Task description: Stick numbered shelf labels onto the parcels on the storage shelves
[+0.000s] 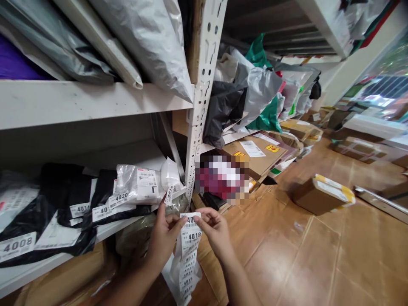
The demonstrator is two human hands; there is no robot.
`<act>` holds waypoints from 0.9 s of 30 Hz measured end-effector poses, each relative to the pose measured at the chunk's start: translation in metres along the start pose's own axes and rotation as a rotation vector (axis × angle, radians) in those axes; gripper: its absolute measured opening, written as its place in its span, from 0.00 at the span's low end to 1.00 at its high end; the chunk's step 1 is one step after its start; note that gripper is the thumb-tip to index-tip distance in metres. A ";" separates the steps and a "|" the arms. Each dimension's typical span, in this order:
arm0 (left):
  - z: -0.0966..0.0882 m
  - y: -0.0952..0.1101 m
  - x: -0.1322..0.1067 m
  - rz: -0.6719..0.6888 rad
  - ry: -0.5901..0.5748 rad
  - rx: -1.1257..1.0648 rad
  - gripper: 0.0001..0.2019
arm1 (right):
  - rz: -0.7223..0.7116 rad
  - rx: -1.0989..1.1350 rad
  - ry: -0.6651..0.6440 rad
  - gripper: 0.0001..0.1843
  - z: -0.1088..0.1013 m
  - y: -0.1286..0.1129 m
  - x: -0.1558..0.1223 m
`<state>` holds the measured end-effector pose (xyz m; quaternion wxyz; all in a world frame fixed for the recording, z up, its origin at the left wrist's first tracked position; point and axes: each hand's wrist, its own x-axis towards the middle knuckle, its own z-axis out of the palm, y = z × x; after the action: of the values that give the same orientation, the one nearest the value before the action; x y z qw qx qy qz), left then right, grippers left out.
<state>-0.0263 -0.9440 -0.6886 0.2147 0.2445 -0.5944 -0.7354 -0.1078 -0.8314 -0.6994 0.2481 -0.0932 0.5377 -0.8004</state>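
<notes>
A long strip of white number labels (pixel 190 260) hangs down in front of me. My left hand (pixel 165 233) pinches its upper left edge between thumb and fingers. On the raised left index fingertip is a single label (pixel 170 194) reading 4019. My right hand (pixel 215 229) grips the strip's top right corner, its thumb partly covering the top number. Just beyond my left hand, a clear-wrapped parcel (pixel 143 183) labelled 4020 lies on the lower shelf. Black bagged parcels (pixel 68 191) with numbered labels lie to its left, one reading 4008.
A white perforated rack post (pixel 202 85) stands ahead, with grey mailing bags (pixel 143 38) on the shelf above. Cardboard boxes (pixel 259 153) and bags line the rack's right side. Another box (pixel 321 195) sits on the wooden floor (pixel 283 255). One patch is pixelated.
</notes>
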 end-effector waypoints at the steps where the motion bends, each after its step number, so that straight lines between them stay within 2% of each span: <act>1: -0.001 -0.003 0.001 0.015 0.004 0.014 0.40 | 0.000 0.006 0.017 0.17 0.002 0.004 0.003; 5: -0.008 -0.013 0.010 0.054 -0.007 0.059 0.40 | -0.098 -0.043 0.153 0.14 0.018 0.027 0.012; 10: -0.020 -0.013 0.025 0.243 0.151 0.387 0.32 | -0.273 -0.131 0.285 0.10 0.045 0.053 0.025; 12: -0.024 -0.003 0.030 0.309 0.182 0.494 0.32 | -0.214 0.005 0.323 0.10 0.048 0.056 0.038; 16: -0.030 0.026 0.049 0.426 0.295 0.579 0.33 | -0.041 0.530 0.400 0.17 0.038 0.055 0.075; 17: -0.029 0.033 0.058 0.440 0.286 0.594 0.34 | -0.017 0.598 0.376 0.19 0.036 0.055 0.084; 19: -0.027 0.041 0.080 0.422 0.198 0.604 0.37 | 0.020 0.652 0.288 0.20 0.037 0.057 0.097; 23: -0.028 0.037 0.119 0.325 0.045 0.601 0.42 | 0.033 0.765 0.219 0.19 0.057 0.070 0.106; 27: -0.043 0.029 0.127 0.276 -0.028 0.756 0.46 | 0.038 0.905 0.190 0.17 0.073 0.081 0.106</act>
<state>-0.0990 -1.0601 -0.6807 0.1984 0.2142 -0.8531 -0.4325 -0.1446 -0.9684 -0.7561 0.2280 0.1079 0.1563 -0.9550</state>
